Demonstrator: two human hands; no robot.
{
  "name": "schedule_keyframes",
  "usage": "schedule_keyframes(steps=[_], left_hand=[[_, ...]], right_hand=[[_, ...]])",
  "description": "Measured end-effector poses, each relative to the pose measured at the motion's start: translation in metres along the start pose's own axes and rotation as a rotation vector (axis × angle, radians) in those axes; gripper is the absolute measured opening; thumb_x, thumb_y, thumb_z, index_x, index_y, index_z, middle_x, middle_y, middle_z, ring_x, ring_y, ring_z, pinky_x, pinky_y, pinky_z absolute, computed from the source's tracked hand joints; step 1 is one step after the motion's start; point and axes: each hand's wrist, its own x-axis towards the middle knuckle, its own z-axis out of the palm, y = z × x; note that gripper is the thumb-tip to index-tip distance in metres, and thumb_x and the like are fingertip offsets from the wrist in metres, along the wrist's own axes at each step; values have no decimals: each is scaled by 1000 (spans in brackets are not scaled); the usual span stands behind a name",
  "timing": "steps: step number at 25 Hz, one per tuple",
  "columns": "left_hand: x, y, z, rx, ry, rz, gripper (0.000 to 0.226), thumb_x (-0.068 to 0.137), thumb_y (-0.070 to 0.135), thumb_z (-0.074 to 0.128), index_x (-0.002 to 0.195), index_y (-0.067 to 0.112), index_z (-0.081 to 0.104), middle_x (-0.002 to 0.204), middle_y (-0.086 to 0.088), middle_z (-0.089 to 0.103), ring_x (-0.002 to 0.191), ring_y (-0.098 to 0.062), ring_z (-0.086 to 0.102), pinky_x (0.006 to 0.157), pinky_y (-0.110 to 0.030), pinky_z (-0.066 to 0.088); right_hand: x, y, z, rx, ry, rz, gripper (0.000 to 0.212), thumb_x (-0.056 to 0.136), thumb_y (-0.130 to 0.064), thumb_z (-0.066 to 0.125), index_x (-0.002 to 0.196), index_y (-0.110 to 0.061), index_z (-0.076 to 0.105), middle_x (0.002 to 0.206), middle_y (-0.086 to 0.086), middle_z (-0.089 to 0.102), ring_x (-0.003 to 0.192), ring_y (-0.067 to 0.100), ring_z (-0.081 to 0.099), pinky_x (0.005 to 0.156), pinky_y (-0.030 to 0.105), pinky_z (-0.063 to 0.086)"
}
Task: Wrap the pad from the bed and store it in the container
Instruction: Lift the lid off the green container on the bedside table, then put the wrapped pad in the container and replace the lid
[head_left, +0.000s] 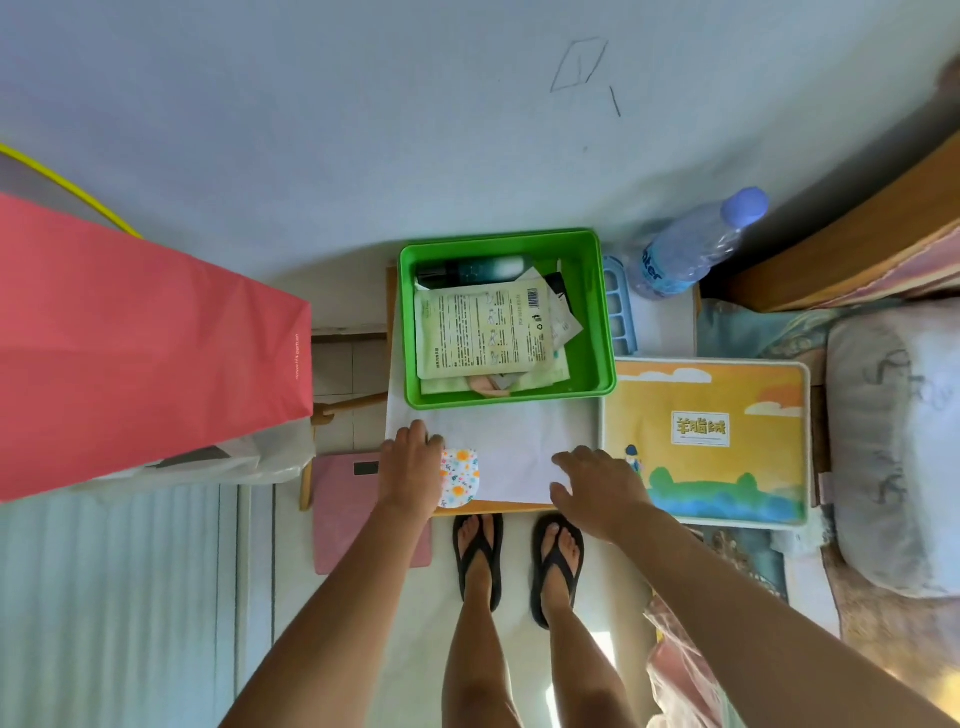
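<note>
A small flower-patterned pad lies on a white sheet of paper at the near edge of a small wooden table. My left hand rests flat beside the pad, covering its left edge. My right hand lies spread on the paper's right corner, holding nothing. Behind the paper stands a green container filled with packets and a dark tube.
A large red paper bag stands at the left. A yellow picture-printed package lies right of the paper, with the bed beyond. A water bottle and blue rack sit behind. A pink scale lies on the floor.
</note>
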Motion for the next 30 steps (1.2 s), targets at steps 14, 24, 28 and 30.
schedule_keyframes(steps=[14,24,28,30], left_hand=[[62,56,-109,-1625,80,-514,37,87,11,65,119,0,49,119,-19,64,59,-17,65,37,-22,51],[39,75,-97,-886,183,-368,30,95,16,49,120,1,55,128,-19,46,111,-33,55,89,-39,49],[5,120,-68,-984,-79,-176,24,94,17,47,110,8,61,117,-11,63,108,-27,59,82,-29,43],[1,146,-52,-1026,-279,-197,30,93,17,47,120,7,58,123,-11,61,114,-28,57,88,-28,42]], right_hand=[[-9,13,-21,268,59,174,45,93,-33,40,137,-23,42,148,1,36,130,24,41,106,37,34],[-19,31,-14,294,47,190,44,94,-31,39,137,-22,42,145,1,39,131,22,40,107,37,35],[-31,47,-8,348,45,202,49,94,-31,39,142,-23,35,151,2,32,133,24,38,109,38,34],[-37,61,-1,367,35,210,53,95,-30,39,146,-24,28,155,0,26,137,24,32,111,38,31]])
